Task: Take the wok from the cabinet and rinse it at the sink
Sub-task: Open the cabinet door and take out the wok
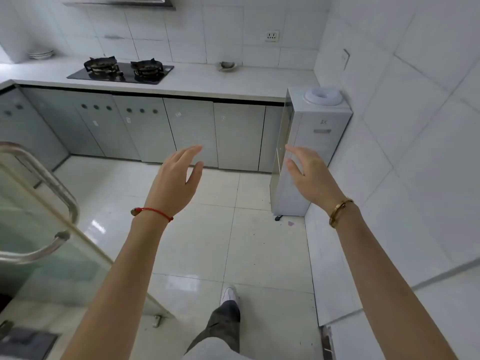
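Head view shows your left hand (174, 178) raised in mid-air with fingers spread loose and nothing in it, a thin red string bracelet (153, 211) at its wrist. Your right hand (310, 172) hovers level with it at 3 o'clock, also loose and empty, with a gold bangle (340, 213) on the wrist. Both hang above the glossy white tiled floor (207, 242). Beyond the fingertips at 12 o'clock runs a row of closed grey cabinet doors (189, 131); no wok can be seen, so you cannot tell where it sits. Over the doors lies the white tabletop (233, 81), carrying a black two-burner gas hob (120, 71) at 11 o'clock. A white floor-standing water dispenser (311, 141) stands just behind your right hand. A glass door with a steel handle (39, 203) fills 9 o'clock.
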Demonstrator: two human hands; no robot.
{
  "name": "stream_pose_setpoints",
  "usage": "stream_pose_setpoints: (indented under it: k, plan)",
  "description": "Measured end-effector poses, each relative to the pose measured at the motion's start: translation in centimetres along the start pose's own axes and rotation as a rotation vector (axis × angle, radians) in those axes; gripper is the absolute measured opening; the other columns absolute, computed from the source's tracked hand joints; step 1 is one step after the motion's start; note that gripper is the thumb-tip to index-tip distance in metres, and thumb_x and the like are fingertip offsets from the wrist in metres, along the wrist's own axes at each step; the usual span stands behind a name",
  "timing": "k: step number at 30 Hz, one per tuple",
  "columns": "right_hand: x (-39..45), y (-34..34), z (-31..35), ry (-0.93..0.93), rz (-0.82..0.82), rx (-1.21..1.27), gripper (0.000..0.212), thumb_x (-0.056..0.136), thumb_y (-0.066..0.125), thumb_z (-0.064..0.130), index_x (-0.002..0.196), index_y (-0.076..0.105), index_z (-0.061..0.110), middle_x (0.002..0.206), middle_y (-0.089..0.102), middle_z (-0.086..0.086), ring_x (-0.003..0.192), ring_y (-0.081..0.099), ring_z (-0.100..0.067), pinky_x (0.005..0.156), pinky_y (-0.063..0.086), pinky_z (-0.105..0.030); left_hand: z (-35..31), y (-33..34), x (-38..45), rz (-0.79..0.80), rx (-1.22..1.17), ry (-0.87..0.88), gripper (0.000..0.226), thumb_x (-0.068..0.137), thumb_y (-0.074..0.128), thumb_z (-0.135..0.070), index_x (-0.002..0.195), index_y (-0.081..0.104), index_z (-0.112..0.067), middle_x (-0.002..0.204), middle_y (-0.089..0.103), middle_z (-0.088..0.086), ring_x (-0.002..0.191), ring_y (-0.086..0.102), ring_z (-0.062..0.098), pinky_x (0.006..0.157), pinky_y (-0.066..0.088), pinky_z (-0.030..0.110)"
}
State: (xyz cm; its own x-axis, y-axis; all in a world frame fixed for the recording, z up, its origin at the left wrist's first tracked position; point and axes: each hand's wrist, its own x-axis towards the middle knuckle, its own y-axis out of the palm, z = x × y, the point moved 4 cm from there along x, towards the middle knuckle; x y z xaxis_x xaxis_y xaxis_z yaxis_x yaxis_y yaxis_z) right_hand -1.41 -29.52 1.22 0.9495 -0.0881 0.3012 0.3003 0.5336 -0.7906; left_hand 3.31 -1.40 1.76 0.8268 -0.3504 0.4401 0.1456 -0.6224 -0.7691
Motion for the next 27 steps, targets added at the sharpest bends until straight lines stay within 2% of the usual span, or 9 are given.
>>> stream_pose_setpoints:
  k: [10,15,19,23,27]
  plan:
    - [12.5,5.4,-2.3,0.031,0.063,-0.006,0.046,0.104,0.039,0.030,0.146,0.042,0.011,0.147,0.048,-0.005,0.139,0.037,-0.018,0.115,0.028,-0.033,7.3,3.6,9.8,0.021,0.015,-0.088,0.041,0.102,0.044,-0.024,0.141,0.048,-0.011,0.140,0.055,0.005,0.132,0.048,0.022,0.111,0.039,0.038]
    - [20.5,8.6,-2.6,0.010,0.073,0.006,0.046,0.104,0.039,0.032,0.145,0.043,0.011,0.145,0.049,-0.005,0.138,0.038,-0.019,0.116,0.031,-0.041,11.9,4.5,15.4,0.019,0.038,-0.109,0.042,0.102,0.044,-0.024,0.141,0.048,-0.012,0.140,0.055,0.005,0.132,0.048,0.022,0.112,0.039,0.038]
    - [25.7,11.0,-2.4,-0.003,0.084,0.018,0.046,0.104,0.040,0.030,0.145,0.043,0.011,0.145,0.048,-0.005,0.138,0.038,-0.018,0.114,0.027,-0.030,15.1,5.2,18.7,0.032,0.042,-0.149,0.041,0.101,0.045,-0.023,0.140,0.048,-0.011,0.139,0.055,0.005,0.131,0.049,0.022,0.111,0.040,0.040]
    - [30.0,13.7,-2.3,-0.023,0.120,0.036,0.046,0.104,0.039,0.030,0.145,0.043,0.011,0.146,0.048,-0.004,0.138,0.038,-0.019,0.116,0.029,-0.035,18.2,5.6,21.5,0.038,0.053,-0.193,0.041,0.101,0.045,-0.023,0.140,0.049,-0.011,0.138,0.056,0.005,0.130,0.050,0.022,0.110,0.041,0.040]
    - [34.3,16.4,-2.5,-0.039,0.152,0.042,0.045,0.104,0.039,0.030,0.146,0.042,0.012,0.147,0.047,-0.003,0.139,0.037,-0.017,0.113,0.024,-0.027,21.0,6.2,24.3,0.034,0.068,-0.240,0.041,0.101,0.045,-0.023,0.140,0.049,-0.011,0.138,0.056,0.004,0.129,0.050,0.021,0.110,0.040,0.036]
